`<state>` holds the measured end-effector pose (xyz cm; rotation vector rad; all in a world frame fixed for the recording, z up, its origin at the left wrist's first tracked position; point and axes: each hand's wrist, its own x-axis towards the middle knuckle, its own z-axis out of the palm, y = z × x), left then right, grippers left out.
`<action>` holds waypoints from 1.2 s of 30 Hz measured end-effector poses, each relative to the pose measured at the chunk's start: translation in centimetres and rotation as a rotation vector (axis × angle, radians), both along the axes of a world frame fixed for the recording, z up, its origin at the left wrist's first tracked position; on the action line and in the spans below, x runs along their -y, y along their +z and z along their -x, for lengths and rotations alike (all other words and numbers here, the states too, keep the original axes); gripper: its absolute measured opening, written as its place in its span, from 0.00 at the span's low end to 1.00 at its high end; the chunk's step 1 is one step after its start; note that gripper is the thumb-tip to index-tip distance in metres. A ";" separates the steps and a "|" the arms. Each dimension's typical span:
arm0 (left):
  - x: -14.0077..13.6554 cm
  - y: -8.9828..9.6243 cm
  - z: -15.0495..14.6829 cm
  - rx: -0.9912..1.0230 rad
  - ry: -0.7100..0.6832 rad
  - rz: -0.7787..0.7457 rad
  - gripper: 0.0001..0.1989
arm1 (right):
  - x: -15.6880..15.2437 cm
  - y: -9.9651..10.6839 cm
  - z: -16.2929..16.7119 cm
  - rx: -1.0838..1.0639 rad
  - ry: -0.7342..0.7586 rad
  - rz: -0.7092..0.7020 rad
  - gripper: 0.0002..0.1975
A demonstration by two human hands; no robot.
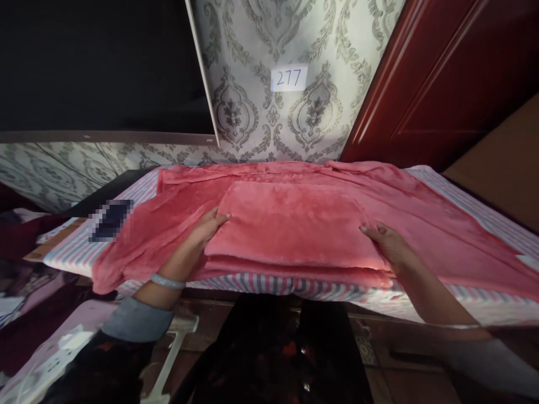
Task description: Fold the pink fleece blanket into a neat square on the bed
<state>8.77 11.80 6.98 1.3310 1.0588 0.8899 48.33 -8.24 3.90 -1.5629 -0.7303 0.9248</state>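
Note:
A pink plush cloth (286, 224) is spread over the table, its middle folded into a layered rectangle near the front edge. At the left side of that fold, my left hand (209, 227) grips the edge, thumb on top and the other fingers partly hidden. My right hand (389, 244) pinches the opposite side, with its thumb on the plush surface. A long sleeve-like part (138, 238) stretches out to the left. More of the cloth (446, 235) lies wide to the right. Whether it is a garment or a blanket I cannot tell.
A striped cover (67, 252) lies under the cloth. On the left is a blurred dark rectangular object (112, 220). A large screen (101, 67) hangs behind, beside a paper marked 277 (289, 78). A red wooden panel (442, 73) rises at the right.

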 end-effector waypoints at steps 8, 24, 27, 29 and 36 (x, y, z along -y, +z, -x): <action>-2.9 -0.7 0.9 0.123 -0.039 0.429 0.10 | -0.2 0.1 -1.2 0.087 -0.071 0.126 0.13; -13.3 1.9 -6.4 0.033 0.057 0.082 0.26 | -13.1 2.2 -2.8 -0.168 -0.099 -0.106 0.29; -13.6 1.9 -7.0 0.093 0.099 0.003 0.28 | -13.7 1.7 -2.8 -0.142 -0.199 -0.186 0.31; -13.6 1.8 -7.5 0.111 0.122 0.006 0.27 | -13.9 1.5 -2.9 -0.126 -0.219 -0.171 0.30; -12.5 1.8 -7.0 0.086 0.169 0.159 0.29 | -11.7 2.0 -3.0 -0.147 -0.212 -0.011 0.35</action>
